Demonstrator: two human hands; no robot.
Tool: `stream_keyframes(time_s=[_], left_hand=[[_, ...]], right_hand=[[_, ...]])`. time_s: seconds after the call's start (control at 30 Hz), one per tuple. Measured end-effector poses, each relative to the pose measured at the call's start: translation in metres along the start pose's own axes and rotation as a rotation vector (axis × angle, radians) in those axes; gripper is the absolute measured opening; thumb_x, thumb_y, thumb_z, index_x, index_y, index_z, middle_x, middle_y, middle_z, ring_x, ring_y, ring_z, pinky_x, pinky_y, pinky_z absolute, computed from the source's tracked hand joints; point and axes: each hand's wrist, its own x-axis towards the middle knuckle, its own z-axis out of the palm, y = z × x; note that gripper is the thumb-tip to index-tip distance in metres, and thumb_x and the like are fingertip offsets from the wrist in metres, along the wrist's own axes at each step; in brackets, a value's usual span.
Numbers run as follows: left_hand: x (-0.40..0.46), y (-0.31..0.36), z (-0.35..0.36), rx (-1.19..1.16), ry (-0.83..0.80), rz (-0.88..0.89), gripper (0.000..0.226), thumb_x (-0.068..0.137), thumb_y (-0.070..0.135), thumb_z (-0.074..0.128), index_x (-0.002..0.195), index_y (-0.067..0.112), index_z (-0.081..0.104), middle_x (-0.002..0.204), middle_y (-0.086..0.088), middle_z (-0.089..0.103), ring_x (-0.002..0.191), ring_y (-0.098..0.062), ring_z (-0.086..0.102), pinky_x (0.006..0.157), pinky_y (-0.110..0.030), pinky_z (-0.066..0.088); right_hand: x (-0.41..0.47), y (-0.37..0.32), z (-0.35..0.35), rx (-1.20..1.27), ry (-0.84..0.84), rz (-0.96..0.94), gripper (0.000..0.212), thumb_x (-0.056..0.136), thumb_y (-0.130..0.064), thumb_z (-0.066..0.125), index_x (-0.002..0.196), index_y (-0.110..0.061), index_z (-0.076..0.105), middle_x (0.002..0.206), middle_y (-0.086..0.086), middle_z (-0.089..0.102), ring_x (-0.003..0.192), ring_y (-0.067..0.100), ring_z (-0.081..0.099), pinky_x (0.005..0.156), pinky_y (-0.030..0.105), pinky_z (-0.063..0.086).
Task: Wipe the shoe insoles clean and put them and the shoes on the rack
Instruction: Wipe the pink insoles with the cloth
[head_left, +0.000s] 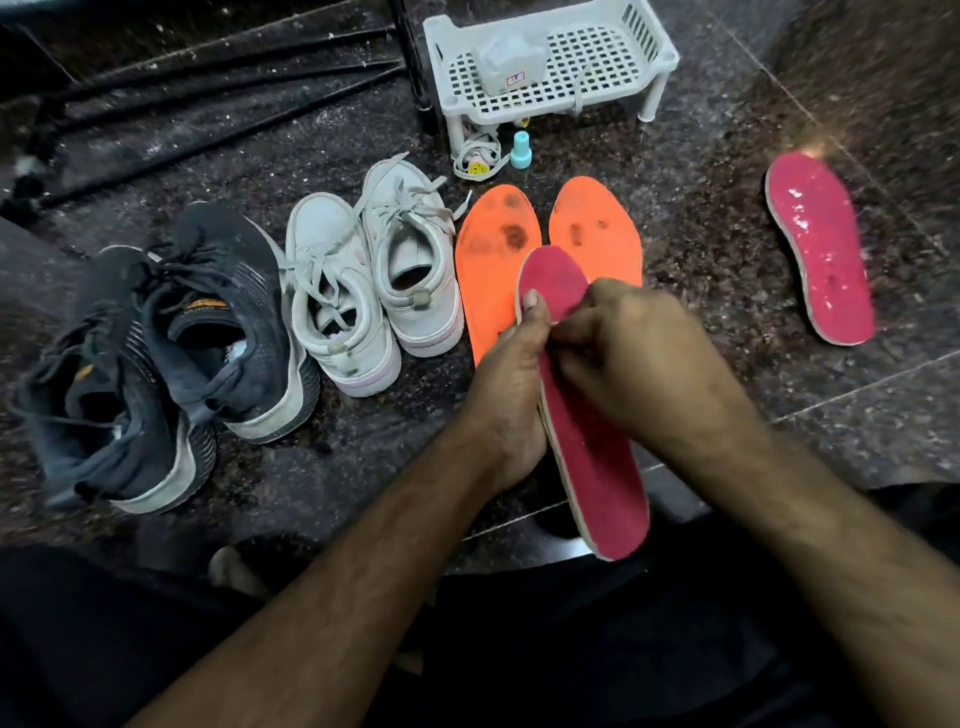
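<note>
Pink insole (592, 457) held above the floor (727, 415), left hand (511, 395) gripping its edge, right hand (623, 353) curled and rubbing its face; any cloth is hidden. Second pink insole (821, 249) lies wet; two orange insoles (493, 270) remain stained. Shoes (363, 291) and rack (550, 62) wait.

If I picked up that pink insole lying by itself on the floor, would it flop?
Probably a bit: the pink insole is thin and flat, so it would likely bend and feel light. Its shiny wet-looking patches suggest it could be slippery.
</note>
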Motion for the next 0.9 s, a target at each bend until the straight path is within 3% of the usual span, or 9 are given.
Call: stream_keyframes(time_s=[0.1, 0.2, 0.27, 0.37, 0.57, 0.7, 0.77, 0.83, 0.9], left_hand=[[0.002, -0.002, -0.005, 0.047, 0.063, -0.025, 0.053, 0.102, 0.054, 0.042, 0.128, 0.010, 0.057, 0.099, -0.014, 0.066, 0.083, -0.024, 0.066, 0.081, -0.037, 0.057], [0.003, 0.004, -0.007, 0.031, 0.040, -0.035, 0.056, 0.102, 0.056, 0.039, 0.118, 0.007, 0.062, 0.091, -0.013, 0.070, 0.074, -0.023, 0.069, 0.070, -0.035, 0.061], [0.003, 0.008, -0.006, 0.003, -0.011, -0.057, 0.061, 0.102, 0.057, 0.035, 0.115, 0.004, 0.061, 0.081, -0.014, 0.069, 0.063, -0.022, 0.068, 0.060, -0.032, 0.060], [0.002, 0.006, -0.002, 0.023, -0.057, -0.050, 0.067, 0.102, 0.058, 0.034, 0.126, 0.000, 0.059, 0.094, -0.019, 0.068, 0.074, -0.026, 0.068, 0.068, -0.037, 0.061], [0.003, 0.001, -0.007, -0.034, -0.012, -0.068, 0.055, 0.101, 0.056, 0.039, 0.124, 0.010, 0.060, 0.099, -0.014, 0.066, 0.089, -0.024, 0.066, 0.095, -0.041, 0.052], [0.003, 0.009, -0.010, -0.003, -0.016, -0.091, 0.062, 0.101, 0.061, 0.034, 0.101, 0.009, 0.066, 0.081, -0.009, 0.069, 0.064, -0.021, 0.068, 0.062, -0.033, 0.059], [0.003, 0.013, -0.006, -0.021, -0.059, -0.079, 0.067, 0.102, 0.061, 0.031, 0.101, 0.005, 0.068, 0.082, -0.013, 0.071, 0.062, -0.024, 0.070, 0.056, -0.036, 0.060], [0.005, 0.013, -0.005, -0.043, -0.074, -0.039, 0.071, 0.103, 0.058, 0.030, 0.091, 0.003, 0.073, 0.081, -0.016, 0.072, 0.066, -0.026, 0.070, 0.067, -0.040, 0.062], [0.005, 0.013, -0.005, -0.069, -0.077, -0.035, 0.073, 0.103, 0.058, 0.030, 0.082, 0.003, 0.074, 0.078, -0.016, 0.071, 0.065, -0.025, 0.069, 0.069, -0.036, 0.060]], right_hand=[[0.003, 0.000, -0.004, 0.020, -0.171, -0.031, 0.017, 0.086, -0.020, 0.058, 0.083, -0.017, 0.075, 0.080, 0.006, 0.059, 0.079, 0.032, 0.063, 0.068, 0.037, 0.049], [-0.002, 0.011, -0.018, 0.226, -0.360, -0.031, 0.011, 0.086, -0.021, 0.069, 0.088, -0.025, 0.080, 0.083, -0.004, 0.070, 0.078, 0.011, 0.065, 0.075, 0.028, 0.051], [-0.005, 0.018, -0.023, 0.378, -0.218, 0.049, 0.007, 0.087, -0.027, 0.073, 0.089, -0.027, 0.080, 0.078, -0.008, 0.069, 0.068, 0.001, 0.061, 0.069, 0.019, 0.046], [0.001, 0.026, -0.020, 0.273, 0.101, 0.110, 0.014, 0.088, -0.032, 0.070, 0.098, -0.028, 0.079, 0.083, -0.002, 0.063, 0.070, 0.013, 0.058, 0.071, 0.028, 0.046], [0.003, 0.001, -0.001, 0.007, -0.137, -0.076, 0.019, 0.090, -0.021, 0.058, 0.093, -0.021, 0.077, 0.087, 0.001, 0.047, 0.085, 0.029, 0.062, 0.072, 0.041, 0.051], [-0.004, 0.007, -0.014, 0.133, -0.257, -0.056, 0.017, 0.089, -0.024, 0.068, 0.100, -0.030, 0.079, 0.096, -0.002, 0.063, 0.090, 0.022, 0.065, 0.084, 0.037, 0.051], [-0.006, 0.018, -0.022, 0.270, -0.115, 0.042, 0.014, 0.088, -0.033, 0.069, 0.096, -0.029, 0.080, 0.089, -0.006, 0.066, 0.081, 0.016, 0.065, 0.079, 0.033, 0.050], [-0.003, 0.026, -0.026, 0.297, 0.109, 0.114, 0.014, 0.088, -0.037, 0.068, 0.093, -0.029, 0.079, 0.080, -0.007, 0.062, 0.069, 0.011, 0.058, 0.070, 0.030, 0.044], [-0.001, 0.021, -0.023, 0.296, 0.138, 0.084, 0.010, 0.087, -0.033, 0.071, 0.094, -0.031, 0.077, 0.078, -0.008, 0.060, 0.063, 0.002, 0.051, 0.066, 0.027, 0.040]])
